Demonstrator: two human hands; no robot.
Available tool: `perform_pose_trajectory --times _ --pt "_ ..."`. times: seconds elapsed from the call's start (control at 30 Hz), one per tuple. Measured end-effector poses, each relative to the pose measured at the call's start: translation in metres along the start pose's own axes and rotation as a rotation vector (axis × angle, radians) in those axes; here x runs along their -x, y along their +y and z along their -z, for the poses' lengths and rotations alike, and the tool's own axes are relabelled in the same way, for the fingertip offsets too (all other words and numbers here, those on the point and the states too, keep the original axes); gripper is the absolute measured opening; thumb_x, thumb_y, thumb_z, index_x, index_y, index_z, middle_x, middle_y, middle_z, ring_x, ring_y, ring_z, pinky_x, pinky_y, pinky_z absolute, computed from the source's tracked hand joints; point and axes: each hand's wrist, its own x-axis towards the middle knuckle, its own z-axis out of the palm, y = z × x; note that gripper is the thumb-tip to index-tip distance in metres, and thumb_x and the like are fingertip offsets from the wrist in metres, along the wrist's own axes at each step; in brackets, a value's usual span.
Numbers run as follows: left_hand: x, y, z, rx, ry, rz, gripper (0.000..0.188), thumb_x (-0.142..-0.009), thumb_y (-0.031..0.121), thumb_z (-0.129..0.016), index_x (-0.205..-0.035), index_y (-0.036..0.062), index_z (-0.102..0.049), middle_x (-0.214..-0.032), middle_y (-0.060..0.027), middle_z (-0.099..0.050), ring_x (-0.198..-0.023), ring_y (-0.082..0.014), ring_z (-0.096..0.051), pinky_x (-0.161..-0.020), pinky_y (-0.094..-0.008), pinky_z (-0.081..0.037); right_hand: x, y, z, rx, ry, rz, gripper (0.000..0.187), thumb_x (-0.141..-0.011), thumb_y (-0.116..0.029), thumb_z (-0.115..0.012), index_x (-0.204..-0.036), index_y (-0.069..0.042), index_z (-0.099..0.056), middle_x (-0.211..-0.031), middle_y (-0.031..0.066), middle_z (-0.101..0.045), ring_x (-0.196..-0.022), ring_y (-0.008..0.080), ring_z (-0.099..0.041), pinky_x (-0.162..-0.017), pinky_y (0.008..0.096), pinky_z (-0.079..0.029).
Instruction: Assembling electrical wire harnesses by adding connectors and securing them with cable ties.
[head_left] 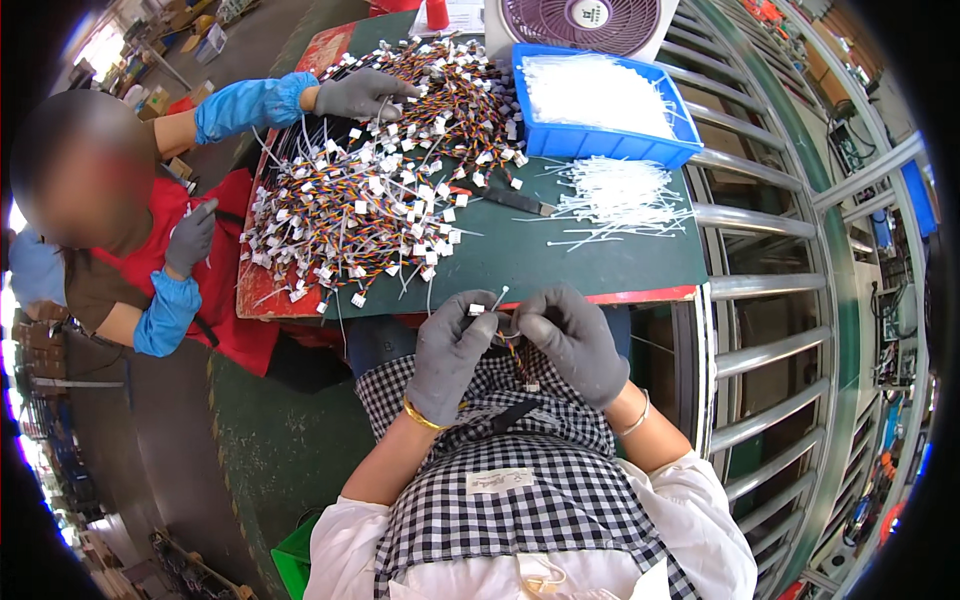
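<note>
Wire harness pinched between left hand and right hand

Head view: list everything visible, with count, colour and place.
wire harnesses: many, multicoloured with white plugs, piled on table left
table: one, green
bin: one, blue, holding white ties, table far right
loose cable ties: many, white, before the bin
fan: one, white and purple, far edge
co-worker's gloved hand: one, grey, on the pile
left hand: grey glove, holding a small harness
right hand: grey glove, on same harness
</note>
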Motion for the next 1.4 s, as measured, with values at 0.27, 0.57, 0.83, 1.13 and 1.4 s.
perform_pose_trajectory --times 0.27,0.57,0.83,1.13,1.4 --pt "-0.001 -0.014 0.006 -0.031 -0.045 -0.049 0.018 -0.096 0.005 -0.055 -0.113 0.0002 -0.062 -0.101 -0.002 -0.065 -0.089 -0.0071 -0.06 -0.078 -0.0233 -0.051 -0.009 0.011 0.003 -0.439 -0.167 -0.193 0.053 -0.097 -0.02 -0.066 -0.138 0.001 -0.041 -0.097 0.0071 -0.063 -0.087 0.0125 -0.063 -0.079 0.0279 -0.055" --pt "0.003 -0.004 -0.003 0.045 -0.025 0.025 0.017 -0.092 0.002 -0.052 -0.106 0.0006 -0.062 -0.099 -0.0031 -0.063 -0.09 -0.0097 -0.059 -0.083 -0.0264 -0.048 -0.008 0.008 0.003 -0.469 -0.116 -0.234 0.049 -0.098 -0.018 -0.064 -0.137 0.002 -0.043 -0.096 0.0086 -0.064 -0.086 0.014 -0.066 -0.076 0.0288 -0.057" --pt "-0.001 -0.009 -0.001 0.024 -0.074 -0.079 0.015 -0.095 0.004 -0.057 -0.108 0.0003 -0.061 -0.097 -0.0056 -0.066 -0.08 -0.0089 -0.062 -0.07 -0.0242 -0.053 -0.004 0.008 0.003 -0.523 -0.103 -0.225 0.041 -0.098 -0.015 -0.064 -0.129 0.006 -0.048 -0.096 0.0113 -0.066 -0.083 0.0193 -0.068 -0.077 0.0326 -0.058" --pt "0.0 -0.007 -0.004 0.036 -0.155 -0.068 0.017 -0.097 0.012 -0.063 -0.107 -0.0014 -0.062 -0.084 -0.0054 -0.067 -0.065 -0.0096 -0.061 -0.059 -0.024 -0.052 -0.002 0.014 0.014 -0.501 -0.118 -0.24 0.026 -0.095 -0.02 -0.069 -0.105 0.001 -0.059 -0.095 0.0065 -0.066 -0.086 0.0124 -0.061 -0.08 0.0281 -0.05" --pt "-0.001 0.003 -0.004 0.035 -0.227 0.07 0.014 -0.097 0.012 -0.059 -0.102 -0.001 -0.061 -0.072 -0.0039 -0.06 -0.058 -0.0095 -0.057 -0.062 -0.0256 -0.055 0.0 0.02 0.021 -0.313 -0.077 -0.202 0.021 -0.097 -0.02 -0.067 -0.102 -0.001 -0.061 -0.095 0.002 -0.063 -0.086 0.0095 -0.055 -0.079 0.0256 -0.047"
